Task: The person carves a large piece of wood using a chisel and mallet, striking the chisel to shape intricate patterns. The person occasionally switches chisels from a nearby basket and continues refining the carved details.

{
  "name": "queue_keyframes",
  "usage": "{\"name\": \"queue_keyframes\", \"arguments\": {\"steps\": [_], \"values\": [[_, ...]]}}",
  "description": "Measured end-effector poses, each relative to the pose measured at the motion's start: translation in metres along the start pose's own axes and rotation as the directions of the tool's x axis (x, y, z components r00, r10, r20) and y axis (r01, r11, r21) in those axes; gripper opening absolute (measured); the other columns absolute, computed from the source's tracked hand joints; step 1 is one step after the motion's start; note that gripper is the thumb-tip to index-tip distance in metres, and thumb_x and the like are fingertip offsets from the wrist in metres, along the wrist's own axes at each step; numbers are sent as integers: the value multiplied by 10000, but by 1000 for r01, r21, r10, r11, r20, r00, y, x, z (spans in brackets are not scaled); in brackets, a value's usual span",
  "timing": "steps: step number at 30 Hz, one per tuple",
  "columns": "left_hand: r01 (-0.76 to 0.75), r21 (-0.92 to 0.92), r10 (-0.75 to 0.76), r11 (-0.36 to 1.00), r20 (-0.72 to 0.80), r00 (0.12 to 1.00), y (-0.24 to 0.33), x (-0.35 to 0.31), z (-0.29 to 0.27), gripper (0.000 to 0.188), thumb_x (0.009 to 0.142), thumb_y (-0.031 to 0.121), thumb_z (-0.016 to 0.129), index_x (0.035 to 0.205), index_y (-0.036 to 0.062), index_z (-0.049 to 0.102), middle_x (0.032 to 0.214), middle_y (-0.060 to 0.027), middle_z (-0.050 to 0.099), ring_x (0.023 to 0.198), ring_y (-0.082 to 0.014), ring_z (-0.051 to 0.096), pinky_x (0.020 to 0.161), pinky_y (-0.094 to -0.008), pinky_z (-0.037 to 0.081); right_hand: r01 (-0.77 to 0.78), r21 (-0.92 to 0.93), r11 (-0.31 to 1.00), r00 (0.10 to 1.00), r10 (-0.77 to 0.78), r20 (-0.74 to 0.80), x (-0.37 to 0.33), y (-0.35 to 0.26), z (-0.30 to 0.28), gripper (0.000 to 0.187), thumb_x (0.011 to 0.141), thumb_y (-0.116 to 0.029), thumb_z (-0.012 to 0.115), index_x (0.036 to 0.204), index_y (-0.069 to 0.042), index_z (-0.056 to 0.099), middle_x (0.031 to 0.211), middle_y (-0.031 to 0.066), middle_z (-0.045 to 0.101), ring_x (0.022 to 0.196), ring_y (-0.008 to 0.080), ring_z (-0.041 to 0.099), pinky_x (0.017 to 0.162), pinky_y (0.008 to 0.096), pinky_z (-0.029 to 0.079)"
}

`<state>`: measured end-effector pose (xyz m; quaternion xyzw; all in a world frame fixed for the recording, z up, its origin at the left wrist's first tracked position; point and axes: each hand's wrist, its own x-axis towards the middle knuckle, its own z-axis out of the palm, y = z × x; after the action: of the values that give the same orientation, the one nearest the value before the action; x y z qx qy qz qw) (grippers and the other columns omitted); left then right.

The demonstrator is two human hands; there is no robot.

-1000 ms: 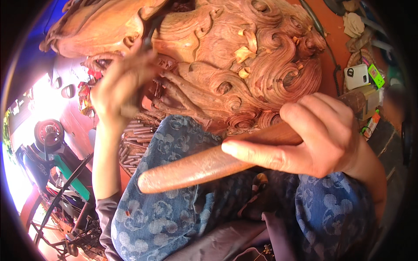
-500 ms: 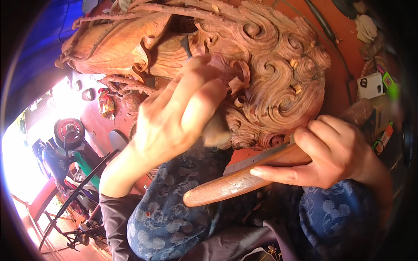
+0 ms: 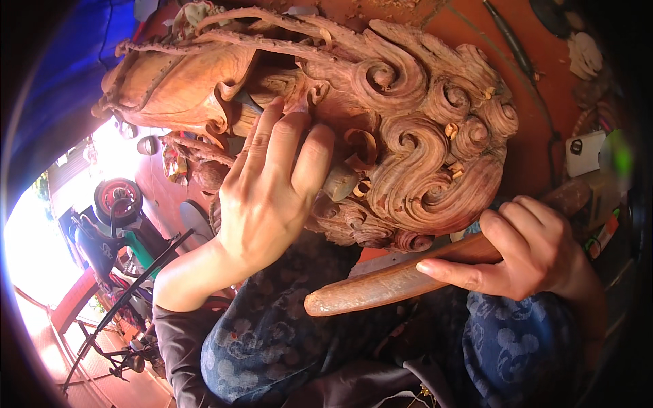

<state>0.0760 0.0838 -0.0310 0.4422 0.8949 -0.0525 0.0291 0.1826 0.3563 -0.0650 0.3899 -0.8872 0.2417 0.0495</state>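
A large reddish wood carving (image 3: 415,146) with curled swirls and long branch-like ridges lies across the upper middle. My left hand (image 3: 269,180) rests on its near left part, fingers closed around a chisel. The blunt wooden butt of the chisel (image 3: 341,182) sticks out on the right of that hand. Its dark blade (image 3: 247,104) shows only in part beyond the fingertips, against the carving. My right hand (image 3: 520,251) grips a long, slightly curved wooden mallet (image 3: 367,289), thumb along its side. The mallet is held over my lap, apart from the chisel.
Curled wood shavings (image 3: 451,130) sit in the carving's hollows. A black cable (image 3: 549,136) crosses the reddish floor at right, near a white box (image 3: 585,153). At left are a wheel (image 3: 117,202) and dark metal bars. My patterned trouser legs (image 3: 265,326) lie below the carving.
My left hand has turned and shifted, tilting the chisel so that its blade points farther left and its butt sits higher. The mallet has moved slightly right with my right hand.
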Motion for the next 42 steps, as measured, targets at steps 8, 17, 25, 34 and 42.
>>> {"name": "queue_keyframes", "arguments": {"steps": [8,17,25,34,42], "values": [[20,-22,-21,1000,-38,999,-9,3,14,395,710,64,593,1101,88,550,1048,-130,552,1063,-326,598,738,-351,574,58,-37,998,992,-61,-107,-5,21,5,412,837,-220,658,1241,-292,617,662,-17,352,528,114,416,447,233,375],[48,-104,-50,993,-17,999,-12,7,10,364,705,33,579,1065,45,526,950,-108,522,1007,-288,590,650,-306,577,-37,-304,952,953,-58,-298,31,123,-18,239,627,-51,687,820,22,567,794,130,572,731,326,587,670,432,502],[17,-113,-30,993,-110,993,-13,15,13,329,700,28,571,1024,22,516,909,-88,529,938,-254,584,585,-291,562,171,-332,928,916,-274,-293,68,159,-37,256,621,-52,681,847,-3,569,812,134,574,728,333,571,675,416,486],[43,-141,-57,989,-93,994,-12,19,13,260,721,8,553,976,25,510,891,-93,528,907,-243,591,568,-314,562,195,-304,933,918,-282,-279,65,178,-33,333,612,-47,686,923,-22,572,864,127,621,813,345,612,747,422,501],[5,-159,-23,987,-113,993,-25,19,8,228,725,-52,539,935,28,502,814,-87,523,734,-239,627,543,-326,556,122,-311,943,930,-218,-295,73,167,-21,363,560,3,681,908,2,574,832,137,605,760,353,592,689,402,486]]}}
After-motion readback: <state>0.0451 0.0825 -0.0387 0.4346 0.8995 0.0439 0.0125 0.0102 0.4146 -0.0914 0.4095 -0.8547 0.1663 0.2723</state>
